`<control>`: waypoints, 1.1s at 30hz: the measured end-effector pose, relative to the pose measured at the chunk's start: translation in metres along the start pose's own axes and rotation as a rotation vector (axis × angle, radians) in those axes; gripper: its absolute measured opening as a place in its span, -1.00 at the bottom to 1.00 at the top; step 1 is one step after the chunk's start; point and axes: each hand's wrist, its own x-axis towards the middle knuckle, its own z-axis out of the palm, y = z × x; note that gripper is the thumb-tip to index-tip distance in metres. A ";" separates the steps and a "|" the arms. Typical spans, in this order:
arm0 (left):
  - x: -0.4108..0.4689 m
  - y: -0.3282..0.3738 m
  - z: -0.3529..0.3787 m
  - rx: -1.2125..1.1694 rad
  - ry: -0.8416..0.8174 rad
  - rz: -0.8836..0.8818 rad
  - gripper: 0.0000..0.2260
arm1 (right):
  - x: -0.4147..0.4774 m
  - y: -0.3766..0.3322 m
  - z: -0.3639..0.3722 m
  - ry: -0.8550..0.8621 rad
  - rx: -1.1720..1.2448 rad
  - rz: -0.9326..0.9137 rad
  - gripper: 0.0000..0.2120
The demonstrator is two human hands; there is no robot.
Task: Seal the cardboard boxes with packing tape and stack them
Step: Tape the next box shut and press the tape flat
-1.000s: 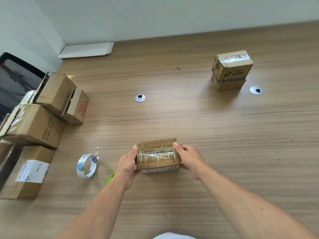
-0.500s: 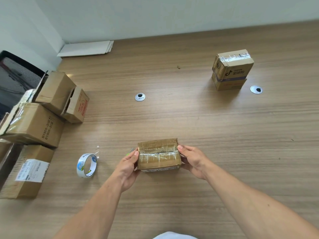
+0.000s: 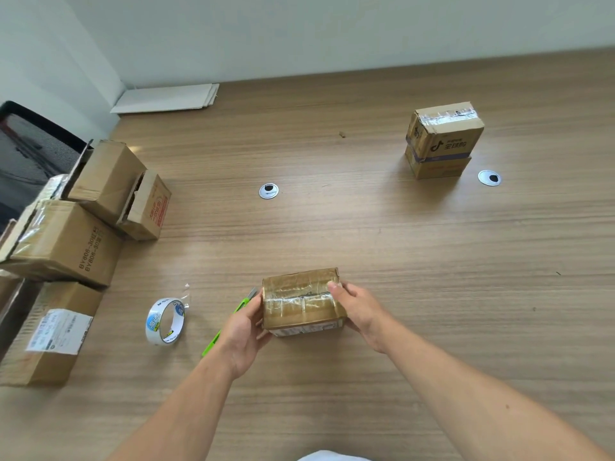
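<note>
Wooden tabletop (image 3: 366,227): the taped box (image 3: 301,301) sits to the right of the tape roll (image 3: 164,322). Left hand (image 3: 244,334) and right hand (image 3: 361,311) grip its end faces, fingers curled round it. Judged light and stiff; the tape looks slick, so hold the bare cardboard ends.

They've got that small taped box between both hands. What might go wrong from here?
1. The two-box stack far right has its top box sitting skewed on the lower one; adding the small box could tip it.
2. The green utility knife lies right under the left hand; a careless move could catch it. Whether its blade is out, I cannot tell.
3. The tape on the small box looks wrinkled, so the seal may lift.
</note>
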 end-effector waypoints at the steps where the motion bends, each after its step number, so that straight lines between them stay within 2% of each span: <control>1: 0.000 0.003 0.005 0.071 0.015 0.041 -0.75 | -0.003 -0.003 0.005 0.012 -0.112 -0.032 0.07; 3: 0.002 0.004 0.014 0.271 0.069 0.190 -0.66 | -0.004 -0.005 0.016 0.119 -0.315 -0.075 -0.10; 5: 0.005 0.000 0.021 0.495 0.153 0.309 -0.51 | -0.005 -0.005 0.027 0.234 -0.384 -0.086 -0.18; 6: 0.005 -0.002 0.022 0.560 0.198 0.336 -0.51 | -0.007 -0.006 0.031 0.273 -0.390 -0.085 -0.21; 9: 0.007 -0.005 0.017 0.518 0.184 0.379 -0.64 | -0.006 -0.006 0.027 0.260 -0.376 -0.095 -0.44; 12: 0.008 -0.002 0.011 0.342 0.090 0.301 -0.92 | -0.004 -0.005 0.015 0.223 -0.337 -0.139 -0.77; 20: 0.005 0.003 -0.001 0.213 -0.019 0.137 -0.82 | 0.005 0.006 -0.004 0.016 -0.042 -0.099 -0.90; 23: 0.005 0.004 -0.006 0.173 -0.059 0.115 -0.81 | 0.005 0.005 -0.009 -0.075 0.162 -0.030 -0.77; 26: 0.006 0.003 -0.007 0.133 -0.089 0.110 -0.79 | 0.003 0.005 -0.012 -0.094 0.268 0.018 -0.60; 33: 0.002 0.004 0.002 0.107 -0.049 0.110 -0.80 | 0.000 0.014 -0.011 -0.025 0.416 0.024 -0.73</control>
